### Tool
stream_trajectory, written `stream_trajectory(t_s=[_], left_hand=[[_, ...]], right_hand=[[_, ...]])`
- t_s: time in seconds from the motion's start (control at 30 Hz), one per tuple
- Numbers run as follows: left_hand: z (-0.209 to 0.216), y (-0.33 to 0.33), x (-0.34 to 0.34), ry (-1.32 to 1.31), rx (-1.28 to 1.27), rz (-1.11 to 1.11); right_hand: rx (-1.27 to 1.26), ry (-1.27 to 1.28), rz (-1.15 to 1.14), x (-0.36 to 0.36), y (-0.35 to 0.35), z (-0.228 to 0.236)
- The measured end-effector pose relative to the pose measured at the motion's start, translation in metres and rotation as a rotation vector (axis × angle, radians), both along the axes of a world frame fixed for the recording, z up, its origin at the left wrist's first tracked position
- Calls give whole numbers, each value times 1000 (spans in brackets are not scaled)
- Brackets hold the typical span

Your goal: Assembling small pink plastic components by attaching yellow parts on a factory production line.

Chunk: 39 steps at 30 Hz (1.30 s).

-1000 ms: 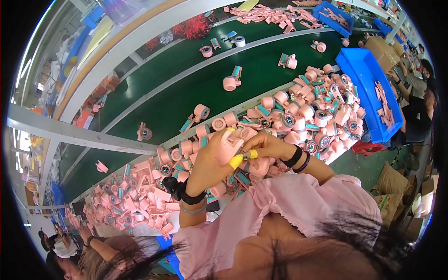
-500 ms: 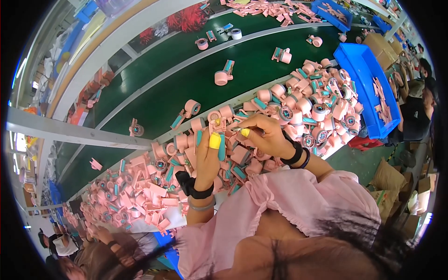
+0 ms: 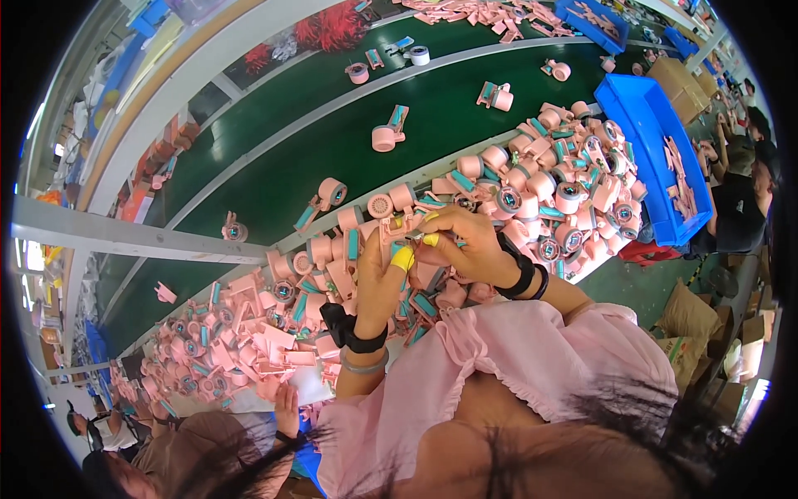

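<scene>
My left hand (image 3: 381, 287) is closed on a small pink plastic part (image 3: 396, 226), upright over the heap. A yellow wrap covers its thumb. My right hand (image 3: 467, 247) meets it from the right, thumb and forefinger pinched together against the part's right side. Yellow also covers that thumb's tip. Whatever lies between those right fingertips is too small and hidden to name. Under and around both hands lies a heap of pink round-headed assemblies (image 3: 519, 179) with grey rims and teal panels.
Beyond the heap runs a green conveyor belt (image 3: 283, 158) carrying scattered pink assemblies. A blue bin (image 3: 644, 108) with flat pink pieces stands at the right. A white metal post (image 3: 133, 237) crosses the left. Another person's hand (image 3: 287, 407) reaches to the table at lower left.
My right fingertips have moved left onto the part, and my left thumb has tilted right. Assemblies on the belt have shifted slightly left. The other person's hand has come to the table edge.
</scene>
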<state>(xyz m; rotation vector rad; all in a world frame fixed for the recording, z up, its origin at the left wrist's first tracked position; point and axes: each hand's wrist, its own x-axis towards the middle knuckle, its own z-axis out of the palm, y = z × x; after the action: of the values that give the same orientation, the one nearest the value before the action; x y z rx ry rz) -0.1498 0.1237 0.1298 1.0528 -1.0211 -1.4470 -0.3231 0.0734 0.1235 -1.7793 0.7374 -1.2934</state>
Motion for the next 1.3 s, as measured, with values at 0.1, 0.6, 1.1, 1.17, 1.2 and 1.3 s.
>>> stream_trajectory(t_s=[0.1,0.6,1.1,1.17,1.2,1.3], left_hand=[[7,3,-1,-32,26,4],[5,8,-4,-48,-77,-5],[18,12,-8,-125,-82,0],[19,12,-9,-120,-56,12],[19,13,-9,-120,-57,12],[13,13,-5,-141,-43,8]], right_hand=[[-242,82,-21,0,-4,-1],[-338,89,-20,0,-1,-5],[-299,45,-49,1,2,-4],[-313,51,-49,1,2,-3],[-314,51,-48,1,2,-3],[-313,55,-52,3,2,-3]])
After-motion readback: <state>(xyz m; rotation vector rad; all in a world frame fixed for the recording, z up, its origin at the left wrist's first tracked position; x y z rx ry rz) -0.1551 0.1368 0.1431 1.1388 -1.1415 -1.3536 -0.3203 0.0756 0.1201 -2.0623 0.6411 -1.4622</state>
